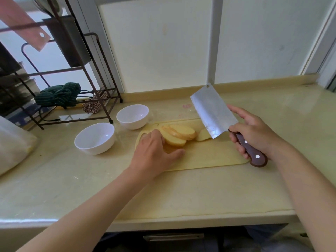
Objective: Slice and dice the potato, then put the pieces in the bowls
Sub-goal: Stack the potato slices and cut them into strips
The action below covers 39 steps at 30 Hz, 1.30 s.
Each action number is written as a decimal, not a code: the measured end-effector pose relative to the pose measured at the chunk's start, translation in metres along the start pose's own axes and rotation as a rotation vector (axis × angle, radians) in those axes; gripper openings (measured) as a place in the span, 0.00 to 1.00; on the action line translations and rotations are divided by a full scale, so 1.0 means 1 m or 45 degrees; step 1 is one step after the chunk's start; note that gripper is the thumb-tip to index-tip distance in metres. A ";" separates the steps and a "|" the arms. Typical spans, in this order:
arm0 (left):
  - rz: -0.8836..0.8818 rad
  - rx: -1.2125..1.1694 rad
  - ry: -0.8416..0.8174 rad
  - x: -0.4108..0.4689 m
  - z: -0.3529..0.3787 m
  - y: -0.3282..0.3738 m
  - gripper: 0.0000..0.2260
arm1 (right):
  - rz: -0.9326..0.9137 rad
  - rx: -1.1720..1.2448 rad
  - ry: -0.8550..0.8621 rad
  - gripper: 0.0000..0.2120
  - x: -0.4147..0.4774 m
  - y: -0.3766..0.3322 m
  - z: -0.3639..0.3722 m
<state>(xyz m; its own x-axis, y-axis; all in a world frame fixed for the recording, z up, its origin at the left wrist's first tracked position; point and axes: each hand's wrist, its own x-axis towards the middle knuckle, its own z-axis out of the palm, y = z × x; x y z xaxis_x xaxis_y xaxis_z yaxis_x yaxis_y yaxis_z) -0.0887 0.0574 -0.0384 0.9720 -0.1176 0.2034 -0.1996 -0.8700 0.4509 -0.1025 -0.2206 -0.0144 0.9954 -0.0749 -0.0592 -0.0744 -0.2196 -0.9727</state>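
**Step in hand: dicing the sliced potato.**

1. Hold. The left hand (154, 151) sits on the 9 o'clock end of the potato slices (179, 133), fingers curled over them and thumb stretched along the cutting board (209, 155). Judged from this, tuck the fingertips behind the knuckles and let the knuckles guide the blade.
2. Blade. The right hand (254, 131) grips the dark riveted handle of the cleaver (212, 110), with the index finger laid straight along the blade flat. The blade is raised and tilted, its lower corner just beside the end piece (202, 135). Bring the edge level before it descends.
3. Cut. Square the slices into a flatter stack first; an overlapped fan is likely to slide under pressure. Cut strips, then turn them and cross-cut.
4. Hazard. The extended thumb lies nearest the cutting path; draw it in.

**Condition of the work.** The potato is peeled, pale yellow and moist. Several oval slices lean on one another in a fan at the board's centre. A small rounded end piece lies apart at 3 o'clock of them. No dice are visible.

**Receivers.** The near bowl (94, 138) and far bowl (132, 115), both white, stand on the bench (163, 193) at 9 to 10 o'clock of the board; neither holds potato.
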 end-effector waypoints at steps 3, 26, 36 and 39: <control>-0.094 -0.083 -0.034 0.001 0.000 0.005 0.26 | 0.003 0.006 0.000 0.32 0.000 0.000 0.000; -0.059 0.030 -0.458 0.026 -0.040 0.005 0.27 | -0.007 -0.007 -0.023 0.33 -0.002 -0.001 -0.001; -0.046 0.147 -0.504 0.023 -0.048 0.004 0.31 | -0.001 -0.024 -0.031 0.34 -0.003 -0.002 -0.001; -0.090 0.258 -0.590 0.021 -0.066 0.002 0.29 | -0.002 -0.021 -0.034 0.34 -0.003 -0.002 -0.001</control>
<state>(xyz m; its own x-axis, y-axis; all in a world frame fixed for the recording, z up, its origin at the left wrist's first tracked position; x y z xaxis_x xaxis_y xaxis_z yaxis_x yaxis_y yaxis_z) -0.0768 0.0852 0.0243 0.9444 -0.2148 -0.2489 -0.1477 -0.9536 0.2625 -0.1052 -0.2209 -0.0118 0.9968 -0.0486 -0.0637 -0.0734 -0.2356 -0.9691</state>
